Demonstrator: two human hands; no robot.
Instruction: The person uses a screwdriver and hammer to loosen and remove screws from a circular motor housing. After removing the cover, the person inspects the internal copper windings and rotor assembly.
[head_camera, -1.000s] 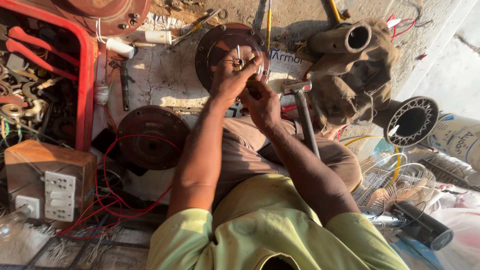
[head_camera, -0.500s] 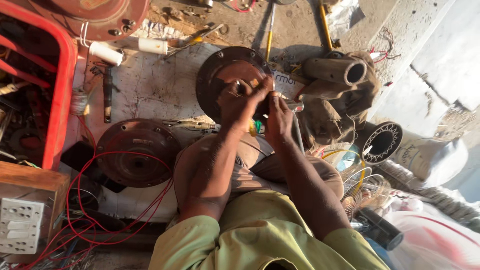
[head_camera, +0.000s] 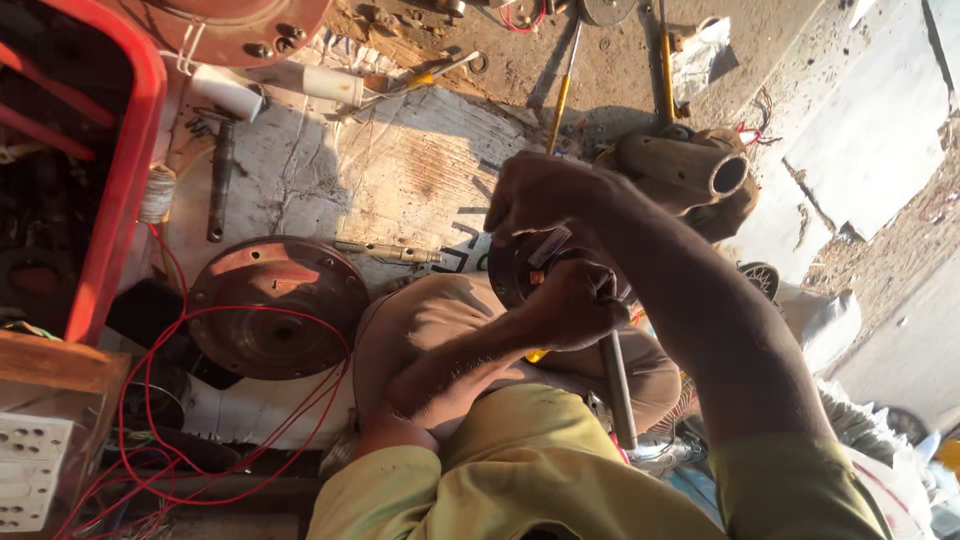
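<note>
At centre frame, the left hand (head_camera: 580, 305) is fisted around a grey metal rod (head_camera: 618, 390) pointing toward six o'clock. At its eleven o'clock, the right hand (head_camera: 545, 200) cups a dark round motor part (head_camera: 507, 272); a rusty disc (head_camera: 272, 305) lies at nine o'clock.

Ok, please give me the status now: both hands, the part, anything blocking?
Left hand gripping grey metal rod. Right hand on top of dark round part, over the lap. Nothing blocking; rusty disc and red wire lie aside.

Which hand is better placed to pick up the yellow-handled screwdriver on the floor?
Probably the right hand: it lies closest to the screwdriver, resting over the dark round part. The left hand is fisted around a grey metal rod.
</note>
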